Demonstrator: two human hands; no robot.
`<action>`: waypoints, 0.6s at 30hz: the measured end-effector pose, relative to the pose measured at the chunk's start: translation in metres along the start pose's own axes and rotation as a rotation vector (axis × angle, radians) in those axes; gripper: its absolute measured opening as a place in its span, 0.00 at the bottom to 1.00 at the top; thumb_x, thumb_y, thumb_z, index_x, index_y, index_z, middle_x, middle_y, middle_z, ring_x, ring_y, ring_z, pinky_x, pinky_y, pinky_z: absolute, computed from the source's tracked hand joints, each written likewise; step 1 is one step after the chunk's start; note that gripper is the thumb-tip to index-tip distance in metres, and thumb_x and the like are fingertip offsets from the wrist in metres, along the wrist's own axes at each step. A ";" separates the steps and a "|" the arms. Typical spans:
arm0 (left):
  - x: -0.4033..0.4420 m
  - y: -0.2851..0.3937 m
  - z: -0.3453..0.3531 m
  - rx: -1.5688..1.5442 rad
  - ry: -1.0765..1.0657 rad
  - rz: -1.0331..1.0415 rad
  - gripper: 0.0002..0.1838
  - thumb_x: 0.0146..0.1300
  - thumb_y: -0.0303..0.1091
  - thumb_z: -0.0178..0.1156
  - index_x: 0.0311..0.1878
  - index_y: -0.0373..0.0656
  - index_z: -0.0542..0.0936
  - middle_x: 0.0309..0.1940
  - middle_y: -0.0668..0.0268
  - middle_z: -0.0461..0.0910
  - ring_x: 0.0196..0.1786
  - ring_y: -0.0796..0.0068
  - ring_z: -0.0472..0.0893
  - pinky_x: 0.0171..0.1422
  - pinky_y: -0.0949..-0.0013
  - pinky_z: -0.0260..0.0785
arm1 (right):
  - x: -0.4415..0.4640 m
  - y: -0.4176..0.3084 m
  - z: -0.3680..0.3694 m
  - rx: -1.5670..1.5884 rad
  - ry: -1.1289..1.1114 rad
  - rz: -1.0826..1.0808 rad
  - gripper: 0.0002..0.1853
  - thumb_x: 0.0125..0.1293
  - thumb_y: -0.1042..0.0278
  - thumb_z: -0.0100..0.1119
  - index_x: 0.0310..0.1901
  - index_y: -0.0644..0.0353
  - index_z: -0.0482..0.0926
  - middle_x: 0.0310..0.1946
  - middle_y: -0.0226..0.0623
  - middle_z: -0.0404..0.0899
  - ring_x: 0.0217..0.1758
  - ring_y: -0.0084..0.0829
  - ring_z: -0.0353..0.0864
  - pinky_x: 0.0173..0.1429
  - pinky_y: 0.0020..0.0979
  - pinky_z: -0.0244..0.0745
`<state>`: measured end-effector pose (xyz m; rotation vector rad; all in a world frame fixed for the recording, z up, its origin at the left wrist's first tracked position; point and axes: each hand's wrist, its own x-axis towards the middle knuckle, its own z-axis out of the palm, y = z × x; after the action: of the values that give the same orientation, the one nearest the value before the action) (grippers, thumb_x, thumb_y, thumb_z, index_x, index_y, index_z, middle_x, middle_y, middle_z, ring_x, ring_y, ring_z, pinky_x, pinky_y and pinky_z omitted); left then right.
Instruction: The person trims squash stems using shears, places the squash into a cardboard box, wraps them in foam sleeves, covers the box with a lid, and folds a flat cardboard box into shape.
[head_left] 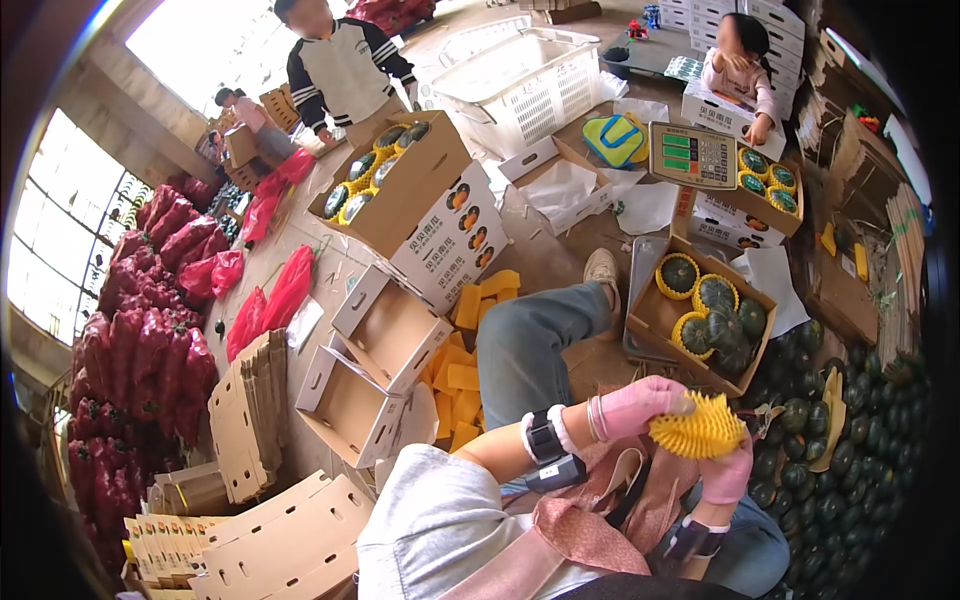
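Note:
My left hand [645, 405], in a pink glove with bare fingertips, grips the left end of a yellow foam net [697, 427]. At the net's right end, my right hand [726, 472], also gloved in pink, holds its lower edge. Whether anything is inside the net is hidden. Just beyond my hands, an open carton [752, 285] on a scale [640, 275] contains several dark green pumpkins, some in yellow nets and some bare. To the right lies a large pile of bare green pumpkins [850, 470].
Flat yellow nets [462, 385] lie left of my knee, beside empty cartons [385, 325]. A tall carton of netted pumpkins [415, 200], a white crate [515, 90] and a scale display [692, 155] stand farther off. Red sacks [140, 360] line the left. Several people are in the background.

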<state>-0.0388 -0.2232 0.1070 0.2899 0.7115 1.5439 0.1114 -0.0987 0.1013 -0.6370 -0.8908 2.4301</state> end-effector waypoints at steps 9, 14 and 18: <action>0.004 0.010 -0.009 0.988 -0.033 0.312 0.14 0.62 0.36 0.59 0.44 0.35 0.76 0.43 0.57 0.77 0.48 0.65 0.76 0.53 0.67 0.67 | 0.005 0.033 -0.026 -0.361 0.072 -0.059 0.09 0.57 0.74 0.57 0.40 0.63 0.74 0.39 0.33 0.75 0.44 0.24 0.74 0.50 0.27 0.69; 0.012 -0.006 -0.012 1.155 0.128 0.642 0.09 0.50 0.29 0.68 0.33 0.36 0.79 0.34 0.60 0.75 0.39 0.65 0.75 0.44 0.68 0.67 | 0.011 0.027 0.009 -0.327 -0.093 -0.050 0.17 0.62 0.68 0.56 0.52 0.64 0.72 0.44 0.31 0.75 0.48 0.20 0.73 0.52 0.22 0.68; 0.013 -0.013 -0.019 0.896 0.017 0.464 0.09 0.53 0.27 0.66 0.37 0.38 0.78 0.36 0.65 0.73 0.42 0.70 0.73 0.50 0.70 0.64 | 0.011 0.038 -0.008 -0.287 -0.080 0.004 0.09 0.60 0.69 0.58 0.39 0.63 0.76 0.36 0.27 0.77 0.38 0.16 0.73 0.42 0.18 0.68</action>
<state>-0.0408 -0.2163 0.0810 1.1728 1.3986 1.5621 0.0968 -0.1144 0.0672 -0.6440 -1.2867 2.3658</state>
